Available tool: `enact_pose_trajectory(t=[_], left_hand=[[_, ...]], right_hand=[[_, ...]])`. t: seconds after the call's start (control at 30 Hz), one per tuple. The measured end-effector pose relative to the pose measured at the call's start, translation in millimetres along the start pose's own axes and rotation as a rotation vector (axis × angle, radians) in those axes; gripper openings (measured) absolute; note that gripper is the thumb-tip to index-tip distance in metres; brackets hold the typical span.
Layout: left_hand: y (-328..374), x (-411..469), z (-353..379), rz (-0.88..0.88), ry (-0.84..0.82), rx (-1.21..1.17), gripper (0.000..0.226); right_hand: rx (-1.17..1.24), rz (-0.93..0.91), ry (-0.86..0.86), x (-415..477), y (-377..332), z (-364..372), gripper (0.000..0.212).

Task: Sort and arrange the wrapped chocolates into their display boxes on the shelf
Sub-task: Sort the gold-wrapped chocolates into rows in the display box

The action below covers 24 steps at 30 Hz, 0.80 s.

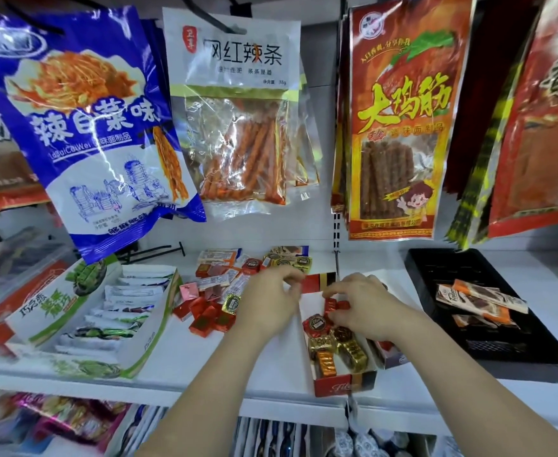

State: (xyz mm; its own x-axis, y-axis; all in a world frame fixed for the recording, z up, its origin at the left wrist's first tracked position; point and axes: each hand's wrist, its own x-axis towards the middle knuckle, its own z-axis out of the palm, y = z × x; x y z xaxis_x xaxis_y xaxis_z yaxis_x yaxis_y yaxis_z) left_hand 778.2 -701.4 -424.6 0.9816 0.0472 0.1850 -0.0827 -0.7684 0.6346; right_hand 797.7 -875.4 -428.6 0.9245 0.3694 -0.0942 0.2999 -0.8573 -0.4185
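The right hand (360, 306) pinches a red chocolate (337, 306) in its fingertips (328, 293) over the far end of the red box (337, 385). Shiny gold and red wrapped pieces (353, 349) lie nearer than the fingertips. The left hand (271, 303) curls at the box's back flap; I cannot tell whether it holds anything. Loose chocolates (211, 313) lie just to its left.

A shelf (205, 367) spans the middle of the frame. On it, from left to right: an open box (149, 338) of packets (119, 311), a loose chocolate pile (211, 311), a narrow box (333, 385) holding chocolates (337, 344), and a tray (534, 354) with bars (482, 300) in it. Snack bags (238, 110) hang behind and above, across the top.
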Motion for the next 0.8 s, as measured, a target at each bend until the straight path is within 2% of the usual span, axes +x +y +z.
enact_pose_trajectory(t=[0.1, 0.2, 0.3, 0.37, 0.5, 0.6, 0.7, 0.8], left_hand=[[-18.0, 9.7, -9.6, -0.004, 0.054, 0.123, 0.033], [-34.3, 23.8, -6.9, 0.018, -0.048, 0.277, 0.047], [-38.6, 45.4, 2.3, 0.117, -0.192, 0.457, 0.062], [-38.7, 59.1, 10.3, 0.118, -0.256, 0.504, 0.07], [-43.0, 76.0, 25.9, 0.091, -0.365, 0.555, 0.081], [-45.7, 80.5, 26.8, 0.092, -0.4, 0.539, 0.073], [-45.8, 78.1, 20.3, 0.11, -0.304, 0.471, 0.062], [-46.2, 68.1, 16.6, 0.105, -0.231, 0.53, 0.044]], right_hand=[[0.062, -0.016, 0.024, -1.6, 0.0, -6.4, 0.018], [0.112, -0.026, 0.025, 0.7, 3.2, -9.0, 0.007], [0.21, 0.023, 0.187, 19.3, 6.0, -7.7, 0.01], [0.258, 0.069, 0.298, 36.7, 5.4, -5.4, 0.01], [0.296, 0.036, 0.272, 70.1, -1.5, 0.0, 0.032], [0.261, 0.038, 0.209, 94.9, -8.2, 2.6, 0.027], [0.257, 0.055, 0.156, 115.1, -13.7, 4.7, 0.03], [0.193, 0.084, 0.072, 124.4, -15.8, 11.5, 0.036]])
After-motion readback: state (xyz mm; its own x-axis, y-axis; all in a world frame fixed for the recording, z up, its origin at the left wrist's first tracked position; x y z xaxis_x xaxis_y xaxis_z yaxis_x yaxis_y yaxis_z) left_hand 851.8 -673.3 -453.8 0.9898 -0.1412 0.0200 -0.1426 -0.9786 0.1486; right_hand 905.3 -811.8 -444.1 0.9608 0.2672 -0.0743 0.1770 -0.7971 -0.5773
